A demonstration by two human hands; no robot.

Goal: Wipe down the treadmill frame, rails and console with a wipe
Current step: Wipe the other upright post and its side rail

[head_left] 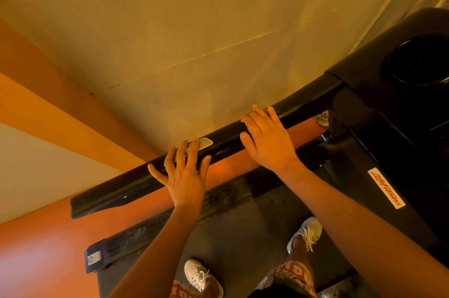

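Head view: left grip [185, 176], right grip [267, 144] spread flat on rail [116, 188] (wipe possibly underneath).

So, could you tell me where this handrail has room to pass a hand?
Bare handrail runs from its free end to the left hand, briefly between both hands, and from the right hand to the console. Left fingers crowd the sensor plate.

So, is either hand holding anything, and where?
Nothing gripped: left hand and right hand rest flat, fingers straight, on the handrail. Any wipe beneath cannot be told.
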